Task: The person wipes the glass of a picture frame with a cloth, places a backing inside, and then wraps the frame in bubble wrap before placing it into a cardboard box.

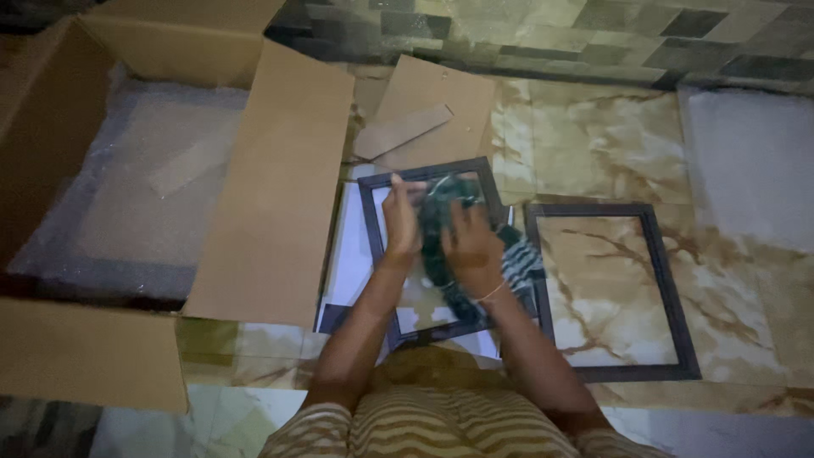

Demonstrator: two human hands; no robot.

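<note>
Marble floor: left hand (401,222) flat, steadying glazed frame (381,191), right hand (471,248) clutching striped cloth (519,263); hard rubbing risks cracking pane, empty frame (670,288) at 3 o'clock.

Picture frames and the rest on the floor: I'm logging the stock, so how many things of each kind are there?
Dark picture frames: 2 (one under the hands, one empty)
Cardboard boxes: 1
Loose cardboard pieces: 2 (sheet, strip)
Dark striped cloths: 1
Total: 6
</note>
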